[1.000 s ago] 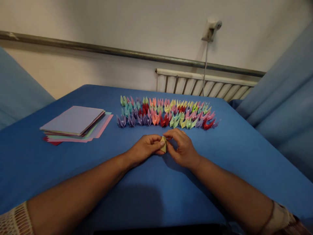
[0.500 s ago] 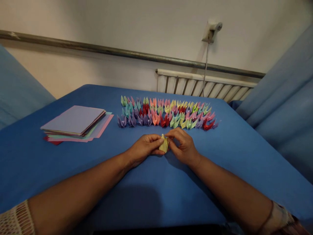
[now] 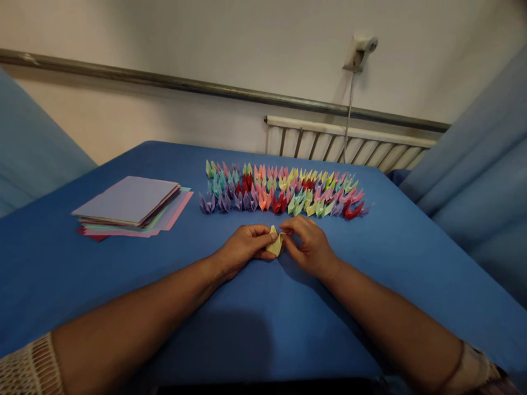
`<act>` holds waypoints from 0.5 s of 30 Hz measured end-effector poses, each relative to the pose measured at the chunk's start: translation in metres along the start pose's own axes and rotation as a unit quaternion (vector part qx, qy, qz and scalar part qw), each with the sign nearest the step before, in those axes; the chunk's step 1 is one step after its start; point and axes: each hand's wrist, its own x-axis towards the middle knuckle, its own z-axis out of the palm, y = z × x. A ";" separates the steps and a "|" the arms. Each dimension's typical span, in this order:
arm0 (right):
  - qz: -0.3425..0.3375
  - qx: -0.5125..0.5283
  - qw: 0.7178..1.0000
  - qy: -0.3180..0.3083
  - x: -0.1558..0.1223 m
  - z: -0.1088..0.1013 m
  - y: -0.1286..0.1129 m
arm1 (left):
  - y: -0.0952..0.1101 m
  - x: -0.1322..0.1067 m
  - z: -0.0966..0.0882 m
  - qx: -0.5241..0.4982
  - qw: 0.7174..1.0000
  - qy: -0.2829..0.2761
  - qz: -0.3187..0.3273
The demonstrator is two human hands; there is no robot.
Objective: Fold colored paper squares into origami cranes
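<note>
My left hand [image 3: 247, 244] grips a small yellow folded paper [image 3: 273, 248] between thumb and fingers, just above the blue table. The paper has a pointed top and slim folded layers, like a partly shaped origami crane. At its right edge, my right hand [image 3: 307, 244] has thumb and forefinger brought together around a thin point of the paper. The fingertips hide part of this point. Beyond both hands stand rows of small origami cranes [image 3: 280, 204] in purple, red, pink, green, yellow and other colours.
A stack of coloured paper sheets [image 3: 129, 200] lies on the left of the blue-covered table [image 3: 230, 340]. Behind the table are a white radiator [image 3: 321, 140], a metal pipe [image 3: 185, 83] and a wall socket with a cord [image 3: 357, 55]. Blue curtains [image 3: 486, 131] hang at both sides.
The yellow paper has turned slightly in my fingers, so a broader face of it shows. Both hands stay almost in place; the whole view has shifted a little.
</note>
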 end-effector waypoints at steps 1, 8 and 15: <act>-0.006 -0.012 1.000 -0.005 0.000 -0.001 -0.001 | 0.000 0.000 0.000 0.000 1.000 0.000 0.001; -0.010 -0.049 0.998 -0.049 0.002 -0.005 -0.004 | -0.001 -0.001 0.001 0.000 1.000 0.000 0.004; -0.041 -0.001 0.999 -0.022 0.000 -0.001 0.007 | 0.002 -0.002 0.002 -0.017 1.000 0.006 -0.010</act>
